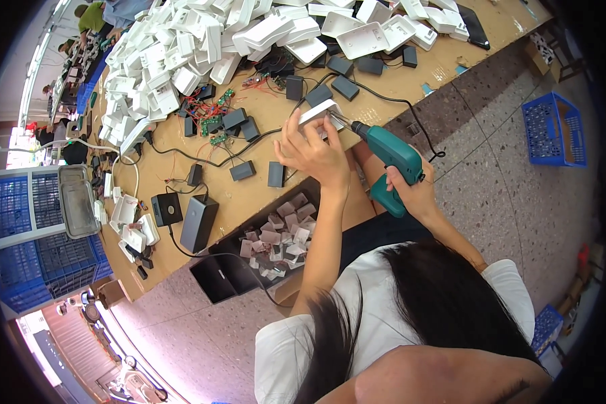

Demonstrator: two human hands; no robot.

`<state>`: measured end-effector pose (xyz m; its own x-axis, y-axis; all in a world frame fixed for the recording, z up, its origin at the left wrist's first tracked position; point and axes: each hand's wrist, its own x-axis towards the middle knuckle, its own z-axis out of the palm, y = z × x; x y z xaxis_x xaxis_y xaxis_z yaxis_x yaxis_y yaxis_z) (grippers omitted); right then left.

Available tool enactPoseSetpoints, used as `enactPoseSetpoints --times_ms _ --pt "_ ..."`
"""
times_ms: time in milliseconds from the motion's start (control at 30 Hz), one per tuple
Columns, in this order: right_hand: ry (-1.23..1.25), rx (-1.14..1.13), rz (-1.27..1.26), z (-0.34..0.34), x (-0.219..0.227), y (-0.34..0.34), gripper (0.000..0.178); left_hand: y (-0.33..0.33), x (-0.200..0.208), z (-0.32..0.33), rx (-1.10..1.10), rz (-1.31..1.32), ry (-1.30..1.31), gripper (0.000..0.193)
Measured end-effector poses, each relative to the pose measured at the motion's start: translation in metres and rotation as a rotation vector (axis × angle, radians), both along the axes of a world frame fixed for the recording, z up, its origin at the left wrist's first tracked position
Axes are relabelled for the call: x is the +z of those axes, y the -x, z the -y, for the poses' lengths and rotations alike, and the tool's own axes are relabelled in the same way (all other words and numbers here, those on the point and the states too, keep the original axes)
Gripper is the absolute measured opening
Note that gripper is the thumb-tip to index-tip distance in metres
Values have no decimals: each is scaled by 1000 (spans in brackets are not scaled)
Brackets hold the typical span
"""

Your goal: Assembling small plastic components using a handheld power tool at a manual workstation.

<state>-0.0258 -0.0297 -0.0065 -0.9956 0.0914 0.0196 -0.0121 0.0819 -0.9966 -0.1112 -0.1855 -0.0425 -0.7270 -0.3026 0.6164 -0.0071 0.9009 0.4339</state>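
Observation:
My right hand [416,194] is wrapped round the grip of a green cordless screwdriver [394,153]. Its dark chuck and thin bit point left, to a white plastic casing [322,110] at the table's near edge. The bit's tip reaches the casing beside my left fingertips; whether a screw sits there is too small to tell. My left hand [316,153] holds that casing, with the thumb and fingers bent about it. Several black rectangular blocks [345,87] lie just beyond the casing, next to a black cable.
A big heap of white casings [175,57] covers the far side of the table [249,195]. Green circuit boards [212,124] with red wires lie in front. Below the near edge, a black bin [215,286] holds pale pieces. A blue crate [554,131] stands at right.

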Motion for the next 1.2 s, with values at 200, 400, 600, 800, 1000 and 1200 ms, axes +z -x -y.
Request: enactPoseSetpoints --times_ms 200,400,600,800,1000,1200 --pt "-66 38 36 -3 3 1 18 0 -1 -1 7 2 -15 16" --pt "-201 57 -159 -3 -6 3 14 0 -4 1 7 6 -16 16" --pt "-229 65 -191 -3 -12 5 14 3 -6 2 9 -7 -19 16" --pt "-146 64 -163 1 -16 2 15 1 -7 4 11 -5 -29 16" --pt "5 62 10 4 -7 -1 17 1 -9 6 8 -11 -36 16" --pt "97 45 125 5 -8 -2 16 0 -11 7 12 -17 -30 16"
